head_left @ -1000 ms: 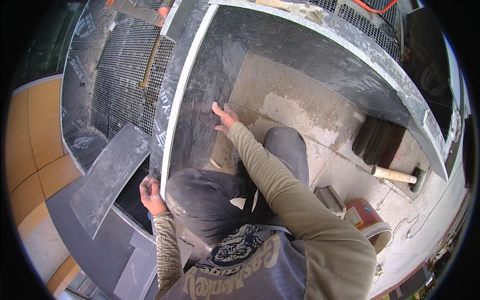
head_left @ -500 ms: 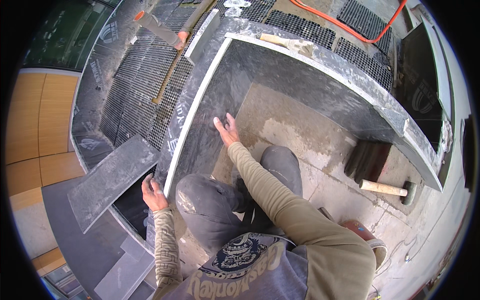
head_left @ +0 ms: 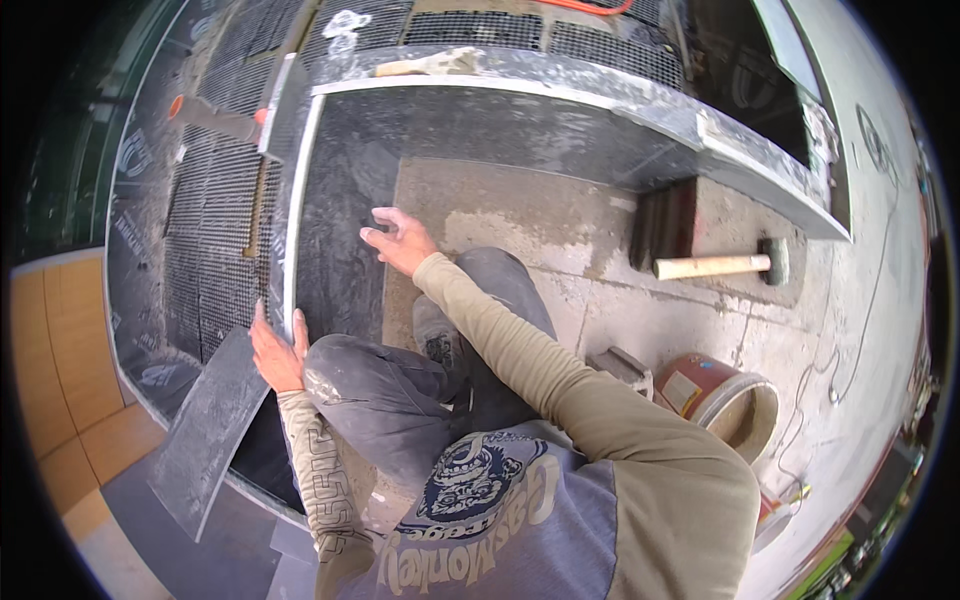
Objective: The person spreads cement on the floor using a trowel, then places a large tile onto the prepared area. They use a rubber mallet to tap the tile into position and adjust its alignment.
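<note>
My left hand (head_left: 277,350) is at the near end of an upright dark stone slab (head_left: 340,230) with a pale top edge. Its fingers are stretched and the thumb lies by that edge; whether it touches is unclear. Above the floor inside the slab enclosure, my right hand (head_left: 400,243) hovers with fingers apart and slightly bent, holding nothing. A loose dark slab (head_left: 210,435) leans at a slant just below my left hand. Between my arms are my bent knees.
A mallet (head_left: 715,266) with a wooden handle lies right, beside a dark block (head_left: 662,225). Nearer stands a red bucket (head_left: 690,385). A whitish-smeared tool (head_left: 430,64) rests on the far ledge. Black drainage grids (head_left: 205,230) and a grey tube (head_left: 215,118) lie beyond the left slab.
The view has swung, bringing the bucket into fuller sight. My left hand has moved forward along the pale slab edge. The right hand stays raised inside the enclosure, its fingers now pointing more leftward.
</note>
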`<move>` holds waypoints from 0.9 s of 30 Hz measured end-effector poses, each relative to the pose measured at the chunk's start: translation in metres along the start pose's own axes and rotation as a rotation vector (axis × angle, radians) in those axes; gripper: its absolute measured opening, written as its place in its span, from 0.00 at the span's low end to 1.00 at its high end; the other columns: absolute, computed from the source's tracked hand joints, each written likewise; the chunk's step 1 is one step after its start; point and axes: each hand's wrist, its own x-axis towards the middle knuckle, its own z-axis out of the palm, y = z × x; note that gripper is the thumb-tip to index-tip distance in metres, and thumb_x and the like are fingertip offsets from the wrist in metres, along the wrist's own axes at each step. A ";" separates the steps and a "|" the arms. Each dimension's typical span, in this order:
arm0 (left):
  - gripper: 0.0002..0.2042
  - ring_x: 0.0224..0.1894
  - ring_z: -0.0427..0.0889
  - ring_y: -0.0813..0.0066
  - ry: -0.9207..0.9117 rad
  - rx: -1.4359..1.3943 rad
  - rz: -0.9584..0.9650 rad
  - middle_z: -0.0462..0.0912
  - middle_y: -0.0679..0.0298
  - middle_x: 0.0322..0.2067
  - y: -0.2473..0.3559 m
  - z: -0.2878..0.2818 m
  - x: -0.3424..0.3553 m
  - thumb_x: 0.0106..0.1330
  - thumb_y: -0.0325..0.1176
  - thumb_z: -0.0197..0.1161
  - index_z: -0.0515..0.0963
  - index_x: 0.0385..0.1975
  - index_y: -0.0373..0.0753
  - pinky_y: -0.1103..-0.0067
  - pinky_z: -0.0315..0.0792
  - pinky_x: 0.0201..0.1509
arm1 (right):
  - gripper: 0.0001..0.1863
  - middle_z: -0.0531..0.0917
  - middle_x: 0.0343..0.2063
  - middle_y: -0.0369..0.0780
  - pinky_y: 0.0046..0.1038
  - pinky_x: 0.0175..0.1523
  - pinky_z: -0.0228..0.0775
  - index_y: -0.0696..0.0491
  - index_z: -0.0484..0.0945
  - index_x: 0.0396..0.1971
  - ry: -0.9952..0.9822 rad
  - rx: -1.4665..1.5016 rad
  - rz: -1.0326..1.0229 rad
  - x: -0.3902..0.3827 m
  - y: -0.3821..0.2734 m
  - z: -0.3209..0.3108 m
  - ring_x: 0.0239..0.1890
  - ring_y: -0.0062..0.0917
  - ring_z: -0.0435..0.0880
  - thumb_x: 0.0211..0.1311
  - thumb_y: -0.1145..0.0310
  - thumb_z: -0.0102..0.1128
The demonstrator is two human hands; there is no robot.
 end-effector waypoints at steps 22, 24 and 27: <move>0.51 0.63 0.75 0.46 -0.300 -0.315 -0.049 0.72 0.45 0.62 0.019 0.023 0.081 0.52 0.44 0.73 0.53 0.77 0.44 0.60 0.72 0.66 | 0.12 0.80 0.29 0.45 0.30 0.27 0.75 0.61 0.72 0.33 1.102 -0.076 -0.108 -0.238 -0.120 -0.374 0.23 0.27 0.79 0.55 0.70 0.61; 0.50 0.64 0.74 0.46 -0.327 -0.319 -0.060 0.71 0.44 0.63 0.026 0.012 0.081 0.53 0.42 0.73 0.53 0.77 0.42 0.60 0.71 0.67 | 0.11 0.79 0.34 0.44 0.25 0.21 0.74 0.55 0.62 0.40 0.819 -0.037 -0.177 -0.236 -0.117 -0.283 0.20 0.25 0.78 0.63 0.76 0.53; 0.49 0.65 0.73 0.46 -0.305 -0.411 -0.038 0.70 0.45 0.64 0.014 0.012 0.080 0.53 0.40 0.74 0.54 0.76 0.41 0.61 0.70 0.68 | 0.17 0.79 0.34 0.44 0.25 0.16 0.71 0.59 0.65 0.53 0.226 0.161 0.044 -0.209 -0.116 -0.174 0.16 0.23 0.75 0.72 0.67 0.55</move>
